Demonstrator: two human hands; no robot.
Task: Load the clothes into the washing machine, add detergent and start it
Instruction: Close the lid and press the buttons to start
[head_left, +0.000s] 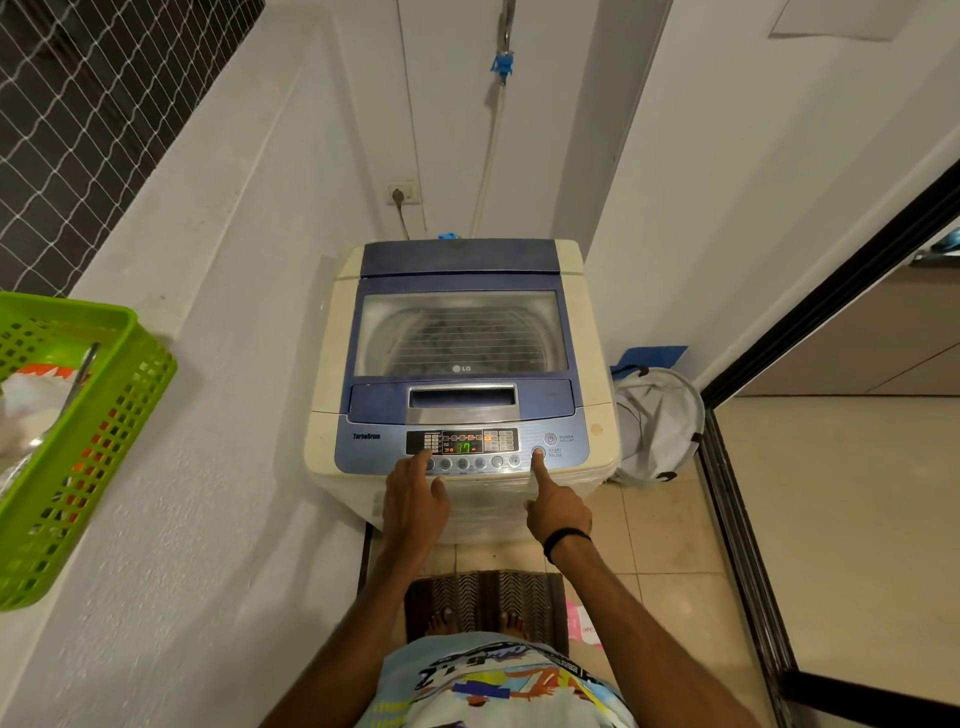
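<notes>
On the control panel (462, 441), left hand (415, 499) rests; right hand (558, 506) forefinger presses.

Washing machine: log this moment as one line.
lid closed | display lit | left hand touches button row | right hand forefinger on start button

The left arm (363, 623) and right arm (641, 623) reach forward and down, both bare. The left hand (415, 501) lies flat, fingers (423, 462) straight and together. The right hand (558, 506) points with its index finger (540, 467), the rest curled under; a black band (566, 540) circles that wrist.
</notes>
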